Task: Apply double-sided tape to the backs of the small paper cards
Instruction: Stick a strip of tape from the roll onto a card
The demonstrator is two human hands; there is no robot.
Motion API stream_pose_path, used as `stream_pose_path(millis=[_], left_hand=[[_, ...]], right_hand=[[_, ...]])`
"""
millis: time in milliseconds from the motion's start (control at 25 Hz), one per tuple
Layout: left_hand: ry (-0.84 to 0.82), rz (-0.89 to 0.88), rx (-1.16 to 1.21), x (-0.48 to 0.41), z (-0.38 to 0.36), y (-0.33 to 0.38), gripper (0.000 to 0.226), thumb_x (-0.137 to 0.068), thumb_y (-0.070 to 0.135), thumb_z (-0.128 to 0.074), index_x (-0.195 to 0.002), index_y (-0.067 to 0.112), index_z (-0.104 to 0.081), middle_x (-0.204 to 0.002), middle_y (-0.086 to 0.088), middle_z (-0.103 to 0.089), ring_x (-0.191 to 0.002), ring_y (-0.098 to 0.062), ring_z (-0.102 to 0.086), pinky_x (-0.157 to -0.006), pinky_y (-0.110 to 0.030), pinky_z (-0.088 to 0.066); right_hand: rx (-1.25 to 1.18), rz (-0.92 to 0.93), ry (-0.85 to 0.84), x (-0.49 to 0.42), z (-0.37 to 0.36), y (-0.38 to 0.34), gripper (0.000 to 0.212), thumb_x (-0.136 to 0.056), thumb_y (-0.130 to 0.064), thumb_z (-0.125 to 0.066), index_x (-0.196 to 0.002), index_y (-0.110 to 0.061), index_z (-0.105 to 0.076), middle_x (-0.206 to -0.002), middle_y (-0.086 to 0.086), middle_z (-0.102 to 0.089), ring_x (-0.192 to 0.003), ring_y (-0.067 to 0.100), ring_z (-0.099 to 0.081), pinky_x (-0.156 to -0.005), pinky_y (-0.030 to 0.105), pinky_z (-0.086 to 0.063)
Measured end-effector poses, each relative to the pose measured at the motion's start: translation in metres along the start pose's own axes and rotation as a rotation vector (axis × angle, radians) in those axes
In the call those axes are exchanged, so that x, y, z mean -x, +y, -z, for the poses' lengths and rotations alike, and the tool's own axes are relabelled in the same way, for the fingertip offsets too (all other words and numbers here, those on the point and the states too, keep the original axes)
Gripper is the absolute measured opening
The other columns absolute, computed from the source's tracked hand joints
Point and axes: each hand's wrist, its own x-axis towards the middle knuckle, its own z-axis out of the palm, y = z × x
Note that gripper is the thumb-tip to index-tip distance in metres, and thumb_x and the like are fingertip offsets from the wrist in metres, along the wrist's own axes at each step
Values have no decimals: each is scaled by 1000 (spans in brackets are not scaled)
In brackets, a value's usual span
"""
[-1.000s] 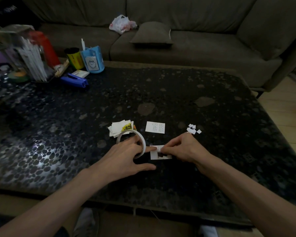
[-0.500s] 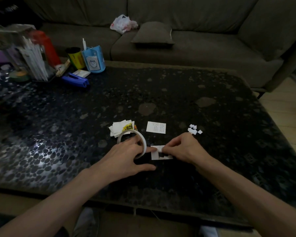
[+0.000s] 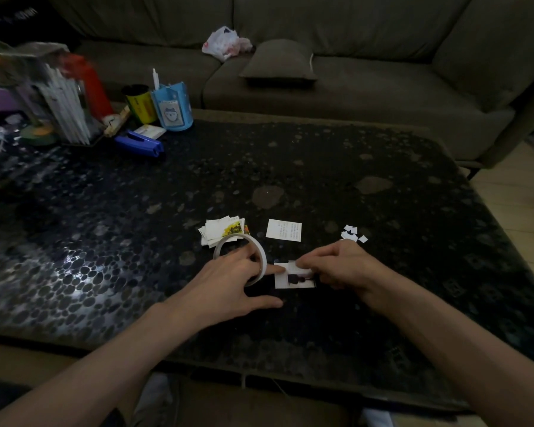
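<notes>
A small paper card (image 3: pixel 290 277) lies on the dark table (image 3: pixel 321 180) between my hands. My left hand (image 3: pixel 232 282) has fingers through the white tape roll (image 3: pixel 244 241), and its forefinger presses on the card's left end. My right hand (image 3: pixel 339 266) pinches a strip of tape at the card's upper right edge. A stack of small cards (image 3: pixel 222 234) lies just beyond the roll. A single white card (image 3: pixel 284 230) lies face down to its right. Several torn white scraps (image 3: pixel 352 235) sit beyond my right hand.
At the far left stand a blue holder (image 3: pixel 171 107), a yellow can (image 3: pixel 139 104), a blue stapler (image 3: pixel 139 144), a rack of white sticks (image 3: pixel 65 112) and a red bottle (image 3: pixel 93 86). A sofa with a cushion (image 3: pixel 279 61) and a plastic bag (image 3: pixel 225 41) lies behind the table.
Almost nothing moved. Both hands stay on the card and tape; the view shifted slightly.
</notes>
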Motion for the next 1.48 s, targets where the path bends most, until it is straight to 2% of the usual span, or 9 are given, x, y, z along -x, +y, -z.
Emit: stream_pose_path(millis=[120,320,520,640,840,1040,1160,1320,1480], left_hand=[[9,0,14,0,0,0,68,-82,78,-59,-145,53,-49,-132,18,-45,-124,-2,-44,-94,-26,-46],[-4,-2,7,1,0,0,69,-82,79,-56,-145,53,-49,-134,17,-44,-125,-3,-45,-94,-27,-47],[8,-10,16,1,0,0,68,-84,78,-58,-146,54,-47,-133,19,-44,-124,-1,-45,-94,-23,-45],[2,-24,-22,3,-1,1,68,-86,78,-52,-150,58,-39,-134,15,-45,-124,-2,-43,-89,-21,-42],[-18,-55,-41,4,2,3,61,-86,80,-40,-145,62,-42,-130,11,-46,-118,-6,-47,-84,-24,-48],[-23,-66,-73,3,3,6,59,-89,79,-35,-145,63,-41,-131,10,-43,-119,-8,-47,-83,-23,-46],[-19,-73,-89,2,4,7,58,-90,77,-31,-145,62,-41,-131,10,-44,-119,-9,-49,-84,-24,-46],[-20,-76,-104,3,5,9,59,-90,76,-30,-146,61,-41,-129,9,-46,-119,-10,-50,-85,-29,-51],[-29,-66,-77,3,7,11,58,-89,77,-35,-144,62,-44,-129,10,-47,-121,-11,-50,-88,-32,-54]], right_hand=[[68,7,-29,0,1,-2,7,-87,-35,-83,-80,-33,-84,-91,-7,-76,-80,8,-62,-55,19,-46],[166,35,3,-1,-6,-3,9,-86,-33,-85,-78,-29,-84,-83,-9,-77,-67,3,-62,-55,18,-45],[180,48,48,-1,-11,-4,7,-89,-28,-83,-82,-26,-81,-86,-6,-75,-73,2,-65,-58,18,-46],[189,56,86,-1,-14,-3,9,-88,-28,-83,-80,-27,-79,-86,-6,-74,-75,2,-66,-55,17,-46],[202,57,90,0,-14,-5,12,-88,-28,-82,-77,-29,-77,-85,-8,-74,-76,1,-67,-54,16,-45],[190,60,84,3,-14,-5,9,-88,-28,-82,-80,-28,-79,-88,-6,-75,-79,2,-68,-59,19,-48],[161,38,68,7,-11,-8,3,-90,-26,-81,-89,-24,-80,-93,-4,-75,-80,4,-67,-62,20,-49],[120,40,58,12,-9,-7,7,-91,-25,-80,-96,-20,-81,-96,-1,-75,-76,5,-64,-63,21,-49],[132,51,57,14,-9,-7,13,-87,-35,-84,-94,-23,-82,-96,-3,-76,-87,7,-66,-73,25,-53]])
